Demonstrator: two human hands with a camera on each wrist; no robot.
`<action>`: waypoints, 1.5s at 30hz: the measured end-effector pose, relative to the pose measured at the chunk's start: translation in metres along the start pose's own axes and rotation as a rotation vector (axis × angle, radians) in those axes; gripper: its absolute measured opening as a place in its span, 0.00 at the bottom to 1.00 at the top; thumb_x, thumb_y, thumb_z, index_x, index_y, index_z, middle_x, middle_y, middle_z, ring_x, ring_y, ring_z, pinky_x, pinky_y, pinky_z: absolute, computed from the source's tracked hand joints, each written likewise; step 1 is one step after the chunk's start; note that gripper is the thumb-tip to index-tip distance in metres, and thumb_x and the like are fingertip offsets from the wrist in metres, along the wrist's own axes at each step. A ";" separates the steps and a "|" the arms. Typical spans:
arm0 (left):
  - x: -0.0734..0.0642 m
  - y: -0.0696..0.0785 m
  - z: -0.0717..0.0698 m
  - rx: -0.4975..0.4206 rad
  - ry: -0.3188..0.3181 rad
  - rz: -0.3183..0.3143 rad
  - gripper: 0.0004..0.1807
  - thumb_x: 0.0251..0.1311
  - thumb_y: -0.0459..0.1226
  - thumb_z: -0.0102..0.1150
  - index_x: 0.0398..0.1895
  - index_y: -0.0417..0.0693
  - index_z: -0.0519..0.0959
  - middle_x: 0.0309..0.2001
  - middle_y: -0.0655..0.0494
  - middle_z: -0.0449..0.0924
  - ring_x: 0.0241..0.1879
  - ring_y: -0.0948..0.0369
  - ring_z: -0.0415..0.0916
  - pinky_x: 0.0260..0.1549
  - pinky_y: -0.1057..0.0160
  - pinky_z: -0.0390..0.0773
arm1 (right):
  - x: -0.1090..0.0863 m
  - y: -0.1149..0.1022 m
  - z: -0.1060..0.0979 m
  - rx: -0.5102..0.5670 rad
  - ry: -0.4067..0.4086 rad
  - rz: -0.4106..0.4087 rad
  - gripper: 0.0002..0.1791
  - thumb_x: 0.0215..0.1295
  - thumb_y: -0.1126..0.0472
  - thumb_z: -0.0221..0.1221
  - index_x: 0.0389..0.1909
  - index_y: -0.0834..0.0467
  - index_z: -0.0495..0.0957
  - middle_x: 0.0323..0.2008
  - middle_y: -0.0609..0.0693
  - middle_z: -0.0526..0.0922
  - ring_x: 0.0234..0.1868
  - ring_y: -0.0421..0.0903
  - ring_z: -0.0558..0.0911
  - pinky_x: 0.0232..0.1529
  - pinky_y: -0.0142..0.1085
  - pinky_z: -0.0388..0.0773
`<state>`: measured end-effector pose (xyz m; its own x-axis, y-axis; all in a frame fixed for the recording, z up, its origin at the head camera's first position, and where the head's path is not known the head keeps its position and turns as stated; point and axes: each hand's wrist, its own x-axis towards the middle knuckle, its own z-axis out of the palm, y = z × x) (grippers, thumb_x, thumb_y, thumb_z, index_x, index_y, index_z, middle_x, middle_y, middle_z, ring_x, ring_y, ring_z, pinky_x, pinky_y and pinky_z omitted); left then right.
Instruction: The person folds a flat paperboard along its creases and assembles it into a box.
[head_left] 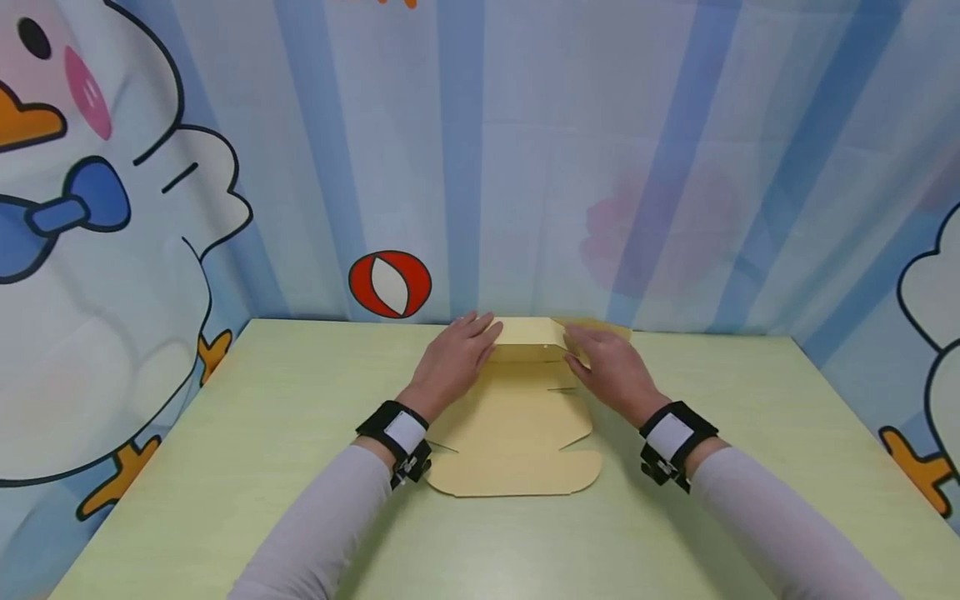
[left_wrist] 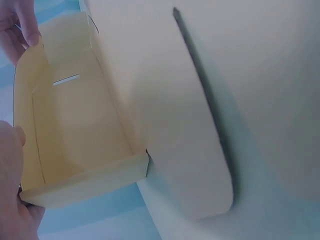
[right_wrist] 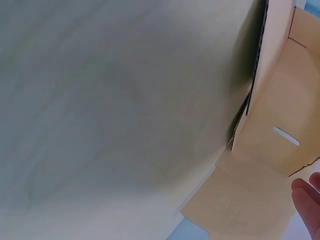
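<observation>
A partly folded tan cardboard box [head_left: 517,425] lies on the table, its far part bent up into a shallow tray with low walls. At the far left corner my left hand [head_left: 457,358] holds the raised wall; in the left wrist view the thumb and a finger lie on either side of that corner. My right hand [head_left: 613,371] pinches the far right end, thumb and fingertips at the wall's edge, beside a side flap [head_left: 600,326] sticking outward. A narrow slot shows in the box panel [left_wrist: 82,115] between the hands. The near flap with rounded corners lies low toward me.
The pale green-yellow table [head_left: 315,375] ends at a striped blue curtain [head_left: 525,167] just behind the box. A printed cartoon duck [head_left: 97,333] covers the cloth at the left, with a red and white ball [head_left: 390,284] printed near the table's back edge.
</observation>
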<state>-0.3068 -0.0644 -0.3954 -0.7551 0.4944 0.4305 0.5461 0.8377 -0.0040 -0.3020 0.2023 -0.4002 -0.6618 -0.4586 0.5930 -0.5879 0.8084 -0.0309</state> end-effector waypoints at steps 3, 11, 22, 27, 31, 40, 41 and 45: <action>0.000 0.000 0.000 -0.003 -0.002 0.003 0.23 0.72 0.40 0.52 0.69 0.50 0.72 0.68 0.50 0.73 0.70 0.49 0.68 0.69 0.52 0.67 | 0.000 -0.001 0.004 0.006 0.001 -0.006 0.20 0.61 0.62 0.67 0.54 0.62 0.78 0.48 0.60 0.87 0.45 0.59 0.87 0.45 0.50 0.84; -0.002 0.001 -0.001 -0.007 -0.004 0.004 0.23 0.72 0.40 0.53 0.69 0.50 0.72 0.68 0.50 0.73 0.70 0.49 0.68 0.69 0.52 0.68 | 0.000 -0.007 0.010 -0.009 0.005 -0.019 0.17 0.62 0.64 0.66 0.52 0.63 0.78 0.45 0.60 0.88 0.40 0.58 0.87 0.41 0.49 0.85; -0.003 0.001 0.000 -0.002 0.010 0.005 0.23 0.72 0.40 0.52 0.69 0.50 0.72 0.68 0.50 0.73 0.70 0.49 0.68 0.69 0.51 0.68 | 0.000 -0.014 0.016 0.032 0.007 -0.008 0.21 0.64 0.69 0.63 0.57 0.66 0.76 0.42 0.60 0.88 0.38 0.57 0.88 0.40 0.47 0.85; -0.003 0.002 0.000 0.009 0.016 -0.007 0.23 0.71 0.40 0.54 0.68 0.50 0.72 0.68 0.50 0.73 0.69 0.49 0.69 0.69 0.52 0.67 | 0.000 -0.017 0.017 0.030 -0.001 0.007 0.24 0.63 0.69 0.63 0.61 0.65 0.74 0.37 0.59 0.88 0.34 0.56 0.87 0.36 0.46 0.85; -0.003 0.002 0.001 -0.017 0.021 -0.008 0.23 0.71 0.39 0.54 0.68 0.49 0.73 0.68 0.49 0.73 0.70 0.49 0.68 0.70 0.51 0.66 | 0.001 -0.021 0.017 0.029 0.011 0.035 0.27 0.61 0.69 0.65 0.62 0.65 0.73 0.33 0.58 0.88 0.30 0.54 0.87 0.31 0.44 0.84; -0.002 0.003 0.001 -0.029 0.015 -0.010 0.23 0.72 0.40 0.52 0.68 0.48 0.72 0.68 0.49 0.72 0.71 0.48 0.67 0.71 0.50 0.65 | 0.005 -0.031 0.020 0.148 0.008 0.157 0.26 0.65 0.69 0.60 0.64 0.66 0.72 0.33 0.61 0.88 0.31 0.53 0.87 0.32 0.43 0.85; -0.002 0.003 0.001 -0.026 0.015 -0.010 0.23 0.73 0.40 0.52 0.68 0.49 0.72 0.68 0.49 0.72 0.71 0.48 0.67 0.71 0.50 0.65 | 0.005 -0.031 0.020 0.156 0.010 0.161 0.26 0.65 0.69 0.60 0.64 0.66 0.72 0.33 0.61 0.88 0.31 0.54 0.88 0.33 0.43 0.85; -0.003 0.003 0.001 -0.024 0.017 -0.009 0.23 0.72 0.39 0.53 0.68 0.48 0.72 0.68 0.49 0.73 0.70 0.48 0.67 0.70 0.50 0.66 | 0.006 -0.032 0.023 0.199 0.020 0.179 0.25 0.64 0.70 0.61 0.63 0.67 0.72 0.37 0.63 0.88 0.34 0.55 0.89 0.35 0.44 0.86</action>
<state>-0.3035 -0.0636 -0.3974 -0.7540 0.4829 0.4453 0.5483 0.8360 0.0218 -0.2971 0.1651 -0.4141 -0.7555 -0.3060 0.5793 -0.5433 0.7868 -0.2929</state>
